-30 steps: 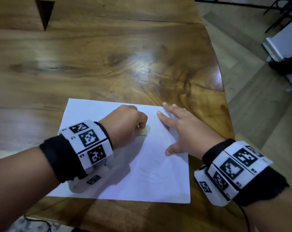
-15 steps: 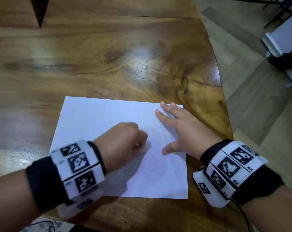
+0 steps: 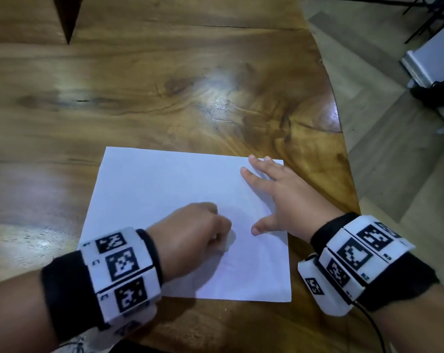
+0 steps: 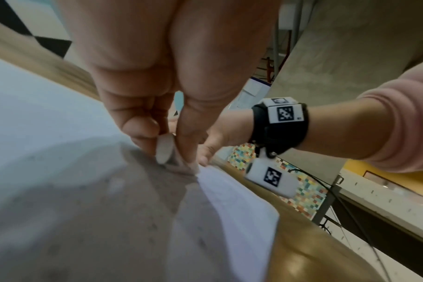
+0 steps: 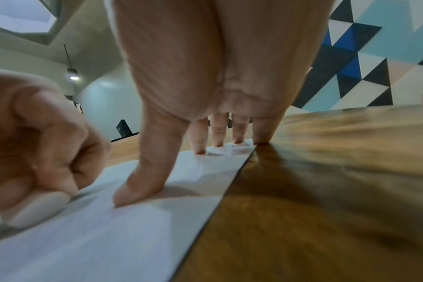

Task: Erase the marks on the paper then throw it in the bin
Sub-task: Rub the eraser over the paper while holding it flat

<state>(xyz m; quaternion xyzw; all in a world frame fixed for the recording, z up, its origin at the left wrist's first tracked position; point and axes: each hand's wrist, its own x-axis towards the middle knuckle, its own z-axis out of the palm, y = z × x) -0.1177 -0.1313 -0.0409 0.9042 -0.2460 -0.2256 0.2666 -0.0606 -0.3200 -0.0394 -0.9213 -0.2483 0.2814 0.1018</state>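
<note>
Fingers of the left hand (image 3: 190,235) pinch a white eraser (image 4: 165,147) mid-frame on the paper (image 3: 165,189); right hand (image 3: 279,197), flat and spread, pins the sheet's right edge; faint marks sit lower right of the eraser.

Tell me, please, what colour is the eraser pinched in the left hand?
White. The eraser shows best in the left wrist view, pinched by the left hand.

My right hand (image 3: 287,200) lies flat on the paper's (image 3: 165,184) right side, just beside my left fist (image 3: 190,233). Bare table (image 3: 165,85) spreads beyond and left of the sheet.
</note>
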